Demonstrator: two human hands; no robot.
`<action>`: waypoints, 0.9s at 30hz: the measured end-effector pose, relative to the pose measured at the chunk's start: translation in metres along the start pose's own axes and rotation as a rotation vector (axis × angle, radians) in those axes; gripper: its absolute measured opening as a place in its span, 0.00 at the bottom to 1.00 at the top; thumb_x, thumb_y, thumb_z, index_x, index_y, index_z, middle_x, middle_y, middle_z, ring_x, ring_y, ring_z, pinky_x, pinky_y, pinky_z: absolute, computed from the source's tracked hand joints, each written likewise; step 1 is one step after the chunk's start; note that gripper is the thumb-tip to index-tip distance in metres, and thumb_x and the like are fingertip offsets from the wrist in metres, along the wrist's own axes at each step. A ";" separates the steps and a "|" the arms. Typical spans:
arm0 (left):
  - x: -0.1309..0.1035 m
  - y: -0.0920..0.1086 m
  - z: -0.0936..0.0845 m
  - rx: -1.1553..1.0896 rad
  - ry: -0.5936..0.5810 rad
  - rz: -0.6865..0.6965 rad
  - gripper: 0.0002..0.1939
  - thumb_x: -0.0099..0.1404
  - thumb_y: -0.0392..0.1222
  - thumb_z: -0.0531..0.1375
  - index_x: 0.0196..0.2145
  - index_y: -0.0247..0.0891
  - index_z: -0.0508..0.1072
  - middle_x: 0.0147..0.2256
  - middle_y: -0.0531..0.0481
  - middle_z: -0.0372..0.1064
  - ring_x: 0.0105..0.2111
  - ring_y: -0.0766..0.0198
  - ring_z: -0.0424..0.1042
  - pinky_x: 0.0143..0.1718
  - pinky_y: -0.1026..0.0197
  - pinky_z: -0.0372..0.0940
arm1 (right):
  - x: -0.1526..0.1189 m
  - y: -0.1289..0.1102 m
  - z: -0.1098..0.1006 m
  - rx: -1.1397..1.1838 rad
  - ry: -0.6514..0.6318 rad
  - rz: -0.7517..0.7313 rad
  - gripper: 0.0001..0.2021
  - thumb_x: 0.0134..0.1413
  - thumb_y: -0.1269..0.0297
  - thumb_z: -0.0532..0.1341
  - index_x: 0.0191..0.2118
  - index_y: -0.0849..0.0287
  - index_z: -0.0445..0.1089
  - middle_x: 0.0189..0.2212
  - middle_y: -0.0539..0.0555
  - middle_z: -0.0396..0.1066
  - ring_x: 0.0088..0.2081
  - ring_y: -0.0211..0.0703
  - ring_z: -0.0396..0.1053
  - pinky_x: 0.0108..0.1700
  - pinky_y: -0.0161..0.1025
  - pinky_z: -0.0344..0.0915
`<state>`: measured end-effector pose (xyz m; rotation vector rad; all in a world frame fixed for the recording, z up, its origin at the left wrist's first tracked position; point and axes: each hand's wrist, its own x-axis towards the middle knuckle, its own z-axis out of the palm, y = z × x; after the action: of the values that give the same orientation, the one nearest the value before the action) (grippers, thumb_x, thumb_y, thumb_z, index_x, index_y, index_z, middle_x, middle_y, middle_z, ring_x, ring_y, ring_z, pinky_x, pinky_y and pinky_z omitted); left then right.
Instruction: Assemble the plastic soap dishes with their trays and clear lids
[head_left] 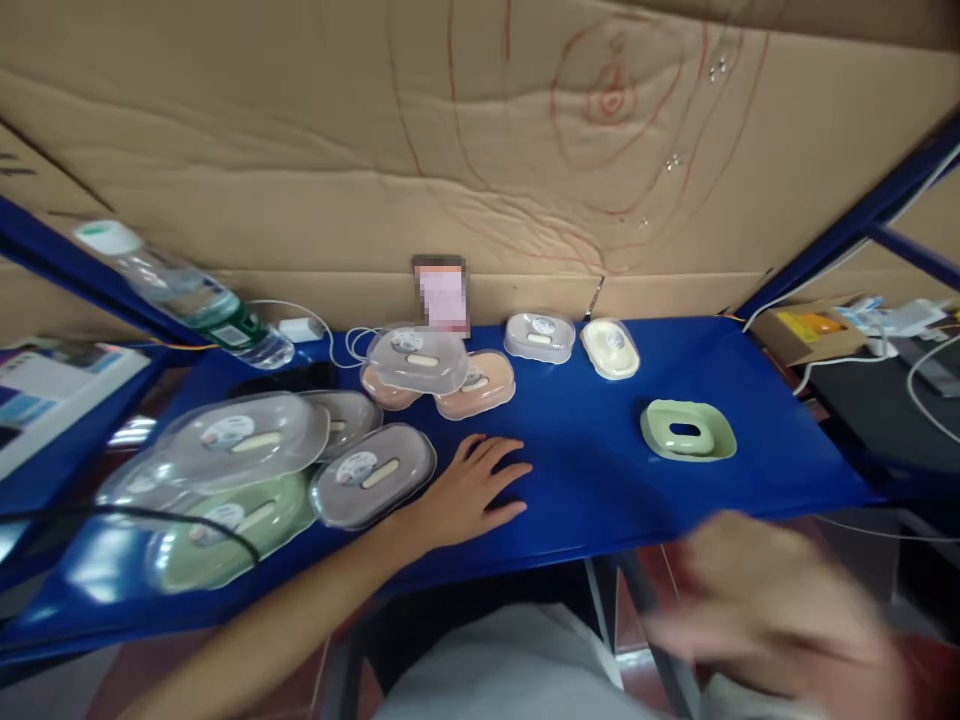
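My left hand (474,492) rests on the blue tabletop with its fingers spread and nothing in it. Just beside its wrist lies a grey oval plastic box (373,476) with a clear cover and a round sticker. Over the front right edge is my right hand (772,595), smeared by motion, so its fingers cannot be made out. Beyond it sits a light green oval plastic piece (689,432) with an opening in its middle. Toward the back are a cream covered box (611,349) and a small grey covered box (540,338). Pinkish boxes (480,385) lie ahead of my left hand.
More oval boxes are piled at the left, among them a green one (232,535). A water bottle (187,295) leans behind them. A phone (441,295) stands against the cardboard wall (300,220). A cardboard box (810,335) lies at the right beside white cables.
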<state>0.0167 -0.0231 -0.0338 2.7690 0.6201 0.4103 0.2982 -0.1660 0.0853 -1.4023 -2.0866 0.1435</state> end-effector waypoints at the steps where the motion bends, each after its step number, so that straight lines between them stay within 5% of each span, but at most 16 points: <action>1: 0.000 0.000 0.000 -0.003 0.004 0.003 0.22 0.76 0.51 0.63 0.62 0.42 0.75 0.65 0.36 0.68 0.66 0.44 0.67 0.68 0.33 0.59 | 0.006 0.001 0.009 -0.032 -0.012 -0.001 0.18 0.74 0.49 0.59 0.47 0.51 0.84 0.30 0.50 0.82 0.26 0.43 0.80 0.31 0.38 0.79; 4: 0.000 0.000 -0.004 0.012 0.036 0.009 0.20 0.76 0.50 0.62 0.61 0.42 0.76 0.65 0.36 0.68 0.65 0.44 0.68 0.68 0.34 0.59 | 0.022 0.024 0.024 -0.115 0.123 0.140 0.18 0.77 0.56 0.57 0.52 0.56 0.84 0.31 0.51 0.83 0.27 0.40 0.79 0.34 0.35 0.75; 8: 0.000 -0.004 -0.008 0.061 0.112 0.000 0.14 0.78 0.43 0.59 0.56 0.41 0.79 0.63 0.37 0.70 0.64 0.46 0.69 0.67 0.36 0.60 | 0.007 0.083 0.010 -0.390 0.370 0.546 0.21 0.77 0.50 0.55 0.61 0.53 0.78 0.39 0.57 0.84 0.38 0.49 0.81 0.42 0.43 0.74; 11: 0.000 -0.005 -0.008 0.082 0.141 0.007 0.13 0.77 0.39 0.59 0.55 0.41 0.79 0.62 0.38 0.72 0.62 0.47 0.71 0.66 0.39 0.61 | -0.017 0.110 0.017 -0.575 0.198 0.558 0.26 0.76 0.46 0.55 0.63 0.58 0.76 0.51 0.66 0.81 0.51 0.63 0.79 0.53 0.57 0.73; 15: -0.002 0.000 -0.007 0.073 0.141 0.031 0.18 0.77 0.40 0.59 0.62 0.42 0.74 0.62 0.38 0.71 0.62 0.47 0.71 0.65 0.40 0.62 | -0.024 0.096 0.049 -0.377 -0.007 0.426 0.24 0.76 0.48 0.56 0.65 0.56 0.74 0.64 0.66 0.74 0.62 0.66 0.75 0.59 0.63 0.72; 20: -0.002 0.007 -0.007 0.060 0.099 0.109 0.25 0.76 0.45 0.62 0.68 0.44 0.69 0.69 0.37 0.64 0.67 0.43 0.66 0.67 0.37 0.62 | 0.044 0.086 0.051 -0.074 0.056 0.220 0.18 0.77 0.52 0.56 0.63 0.49 0.74 0.60 0.56 0.78 0.62 0.53 0.75 0.66 0.54 0.71; 24: -0.001 0.008 -0.011 0.052 0.099 0.079 0.20 0.74 0.48 0.64 0.60 0.43 0.75 0.67 0.39 0.68 0.68 0.43 0.66 0.69 0.37 0.61 | 0.108 0.142 0.059 -0.353 0.090 0.354 0.27 0.73 0.44 0.58 0.65 0.57 0.72 0.65 0.67 0.72 0.64 0.68 0.71 0.65 0.68 0.68; 27: -0.003 0.008 -0.013 0.054 0.128 0.028 0.22 0.69 0.55 0.67 0.53 0.39 0.77 0.66 0.36 0.69 0.68 0.40 0.67 0.68 0.36 0.64 | 0.121 0.189 0.079 -0.418 0.044 0.482 0.37 0.66 0.38 0.63 0.70 0.59 0.65 0.72 0.72 0.61 0.69 0.77 0.62 0.64 0.75 0.65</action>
<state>0.0129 -0.0291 -0.0196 2.8225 0.6306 0.5895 0.3768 0.0397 -0.0041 -2.1238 -1.7679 -0.1392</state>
